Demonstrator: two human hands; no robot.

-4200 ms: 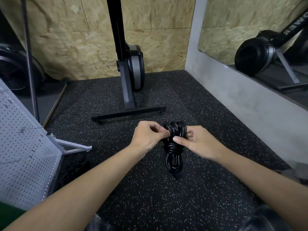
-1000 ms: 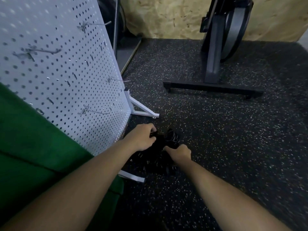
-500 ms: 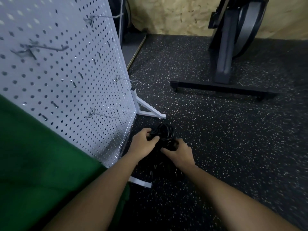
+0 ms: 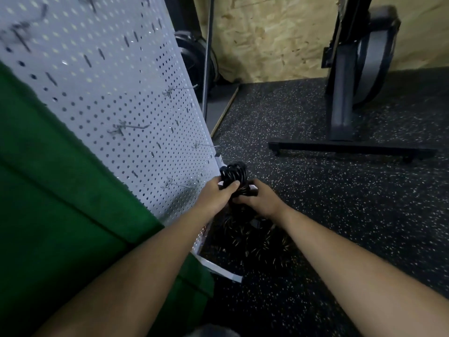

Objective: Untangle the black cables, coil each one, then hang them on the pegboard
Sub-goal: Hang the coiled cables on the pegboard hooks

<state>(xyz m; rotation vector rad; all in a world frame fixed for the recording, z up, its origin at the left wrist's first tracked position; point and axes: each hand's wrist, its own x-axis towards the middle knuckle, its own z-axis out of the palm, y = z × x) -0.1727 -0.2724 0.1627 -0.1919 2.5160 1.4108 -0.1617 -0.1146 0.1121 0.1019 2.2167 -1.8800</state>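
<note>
Head view: the left hand [image 4: 217,194] and the right hand [image 4: 261,199] meet over the black speckled rubber floor [image 4: 352,203], both holding one coiled bundle of black cable [image 4: 233,172]. The left grip is curled round the bundle's middle, with the thumb across the front. The right grip closes on its lower part from the other side. The top loops stand clear above the knuckles, off the floor and just beside the right edge of the white perforated metal pegboard [image 4: 109,93].

That board leans away to the left. The thin wire hook [image 4: 179,184] nearest the left hand juts out just beside it, and a second wire hook [image 4: 206,145] sits higher, near the board's edge. A green cloth [image 4: 60,203] covers the lower left of the board. The white metal foot [image 4: 218,268] of the board reaches out across the floor under the left forearm.

Below the hands lies a dark, blurred mass of more black cable [image 4: 247,229], close against the board's base. To the right the floor runs open as far as the black exercise machine [image 4: 342,93], whose flat base bar [image 4: 352,148] lies crosswise well beyond the hands. A chipboard wall [image 4: 267,40] closes the far edge of the floor, and a thin metal pole [image 4: 207,57] rises between the board and that wall.
</note>
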